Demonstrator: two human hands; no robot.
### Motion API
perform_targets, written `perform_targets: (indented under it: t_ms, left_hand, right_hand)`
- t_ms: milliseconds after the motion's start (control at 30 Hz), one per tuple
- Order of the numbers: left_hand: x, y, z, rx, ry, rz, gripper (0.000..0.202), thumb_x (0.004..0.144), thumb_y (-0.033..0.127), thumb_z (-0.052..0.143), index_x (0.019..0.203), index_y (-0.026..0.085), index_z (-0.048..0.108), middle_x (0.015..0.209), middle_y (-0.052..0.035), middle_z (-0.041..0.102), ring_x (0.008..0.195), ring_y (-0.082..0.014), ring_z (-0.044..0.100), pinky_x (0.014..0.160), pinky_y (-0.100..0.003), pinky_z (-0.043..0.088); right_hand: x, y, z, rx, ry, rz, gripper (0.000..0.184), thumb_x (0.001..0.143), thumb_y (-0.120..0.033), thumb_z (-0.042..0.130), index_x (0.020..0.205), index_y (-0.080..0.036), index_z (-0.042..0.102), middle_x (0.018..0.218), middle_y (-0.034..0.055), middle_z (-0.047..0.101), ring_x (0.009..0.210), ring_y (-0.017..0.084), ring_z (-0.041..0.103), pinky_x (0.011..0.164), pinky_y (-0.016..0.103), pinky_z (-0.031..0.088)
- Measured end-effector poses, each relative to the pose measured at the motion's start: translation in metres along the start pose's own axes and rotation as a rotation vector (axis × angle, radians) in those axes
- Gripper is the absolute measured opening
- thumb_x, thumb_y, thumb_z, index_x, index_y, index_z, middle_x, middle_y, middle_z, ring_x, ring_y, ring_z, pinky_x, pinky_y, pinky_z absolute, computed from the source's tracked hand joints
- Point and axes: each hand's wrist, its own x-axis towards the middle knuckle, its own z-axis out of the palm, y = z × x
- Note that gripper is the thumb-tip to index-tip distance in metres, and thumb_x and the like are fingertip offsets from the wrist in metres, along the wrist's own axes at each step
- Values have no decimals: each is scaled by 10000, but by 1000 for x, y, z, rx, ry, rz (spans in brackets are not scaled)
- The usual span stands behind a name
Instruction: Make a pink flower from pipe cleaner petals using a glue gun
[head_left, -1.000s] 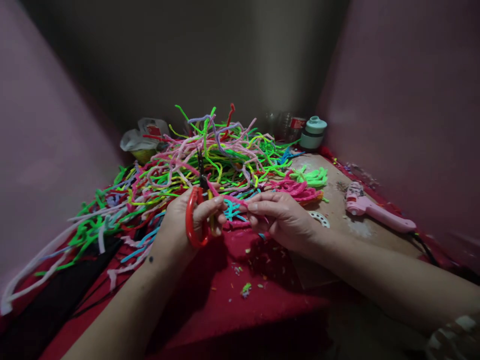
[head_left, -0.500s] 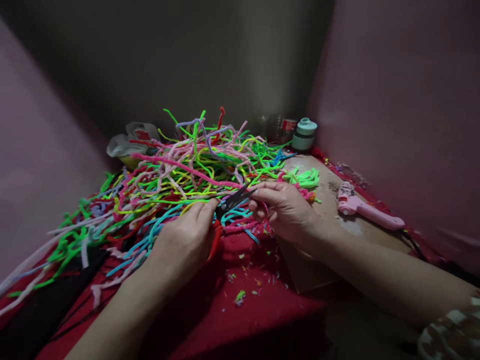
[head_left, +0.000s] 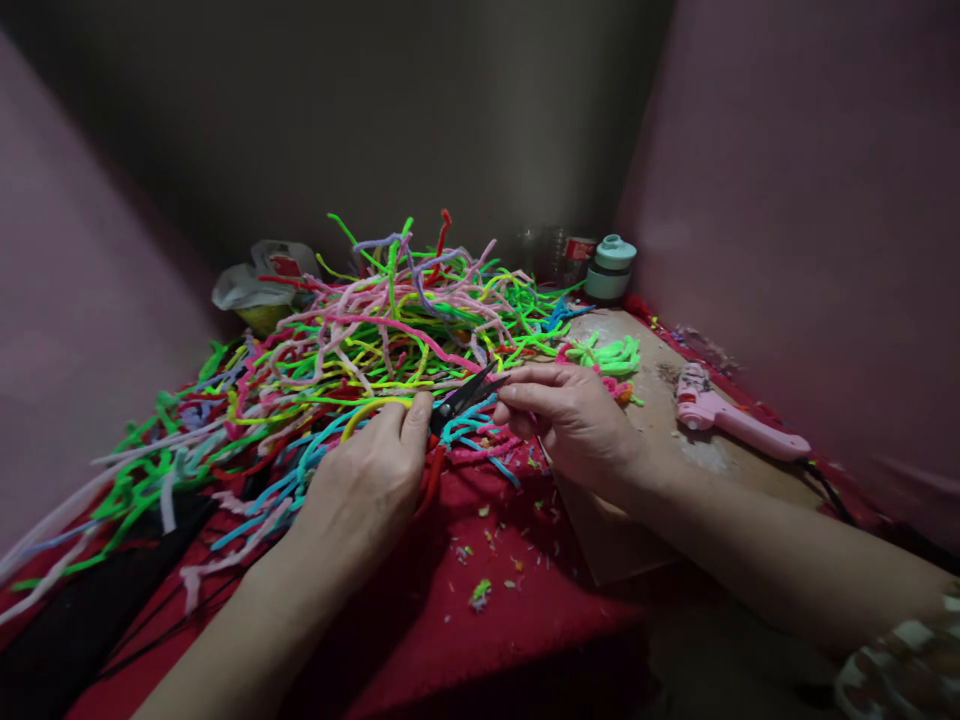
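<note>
My left hand (head_left: 375, 465) is closed around the red handles of a pair of scissors (head_left: 454, 405). The dark blades point up to the right and are slightly apart. At their tips, my right hand (head_left: 574, 415) pinches the end of a bright pink pipe cleaner (head_left: 420, 332) between thumb and fingers. Its length runs leftward past the blades and over a big tangled heap of pipe cleaners (head_left: 375, 360) in green, yellow, pink, blue and red. Whether the blades touch the pink stem is hard to make out.
A pink glue gun (head_left: 731, 420) lies on a brown board (head_left: 712, 458) at the right. A bunch of green pipe cleaners (head_left: 611, 353) rests on that board. Behind stand a mint-lidded bottle (head_left: 611, 268) and a plastic bag (head_left: 259, 280). Fuzzy scraps (head_left: 480, 595) dot the red cloth (head_left: 525, 630).
The scissor blades have drawn closer together. The pink pipe cleaner's far end has dropped onto the heap and moved rightward. Both hands stay nearly in place.
</note>
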Motion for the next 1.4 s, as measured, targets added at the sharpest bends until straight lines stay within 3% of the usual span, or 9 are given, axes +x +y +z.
perform_targets:
  t_ms: [333, 667, 1067, 1267, 1400]
  left_hand:
    - [2, 10, -3, -66, -81, -43, 353, 849, 104, 312, 1131, 76, 523, 805, -123, 605, 711, -220, 619, 605, -305, 511]
    - [-2, 9, 14, -298, -59, -1, 432, 794, 38, 302, 1189, 25, 477, 976, -194, 640, 847, -240, 649, 718, -353, 535]
    - [-2, 14, 8, -298, -127, -7, 423, 798, 42, 305, 1188, 3, 464, 1018, -223, 631, 843, -257, 659, 714, -382, 541]
    - [-2, 15, 3, -436, -187, -38, 438, 771, 20, 329, 1185, 74, 461, 993, -182, 643, 894, -235, 649, 742, -365, 534]
    - [-2, 15, 4, -509, -133, -53, 426, 770, 37, 338, 1168, 111, 473, 1010, -162, 637, 900, -228, 642, 768, -372, 524]
  right_hand:
    - [1, 3, -4, -51, 1, -5, 49, 662, -204, 663, 680, -158, 662, 589, 8, 617, 497, 76, 458, 503, 235, 338]
    - [2, 3, -3, -108, 55, -20, 34, 657, -189, 648, 659, -154, 650, 558, 10, 614, 478, 71, 434, 471, 225, 283]
    - [-2, 3, 0, -120, 50, -66, 55, 667, -165, 619, 660, -152, 673, 567, -1, 623, 493, 72, 476, 502, 222, 375]
    - [-1, 2, 1, -118, 69, -53, 51, 658, -165, 626, 673, -154, 673, 564, 0, 620, 511, 86, 509, 513, 232, 402]
    - [-2, -1, 3, -161, 95, -71, 74, 657, -138, 609, 655, -157, 680, 541, -9, 609, 496, 77, 487, 535, 239, 414]
